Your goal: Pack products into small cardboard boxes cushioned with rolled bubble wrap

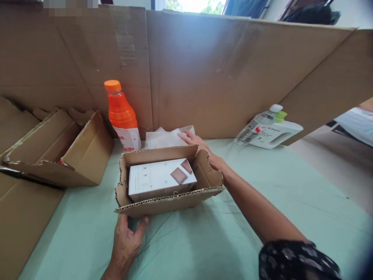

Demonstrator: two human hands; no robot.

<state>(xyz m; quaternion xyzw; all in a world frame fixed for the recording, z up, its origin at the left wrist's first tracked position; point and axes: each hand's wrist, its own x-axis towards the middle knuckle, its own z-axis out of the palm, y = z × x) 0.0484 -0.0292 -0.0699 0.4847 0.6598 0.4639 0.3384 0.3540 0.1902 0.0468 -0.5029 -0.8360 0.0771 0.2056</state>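
An open cardboard box (171,203) with rough-cut edges is in front of me, with a white carton (157,179) lying inside it. My left hand (127,239) is at the box's near left corner, thumb apart and fingertips partly hidden under the cardboard; it appears to grip that corner. Behind the far right end of the box, my right hand (198,142) has its fingers stretched out. Those fingertips reach the edge of some white, translucent wrapping sheets (163,139). The box hides part of the right palm and wrist.
A bottle with orange contents (122,112) stands behind the box. More open cardboard boxes (87,151) are at left. A clear bottle (256,126) leans on a white jug (276,134) at right. A tall cardboard wall (210,77) borders the green cloth (279,175).
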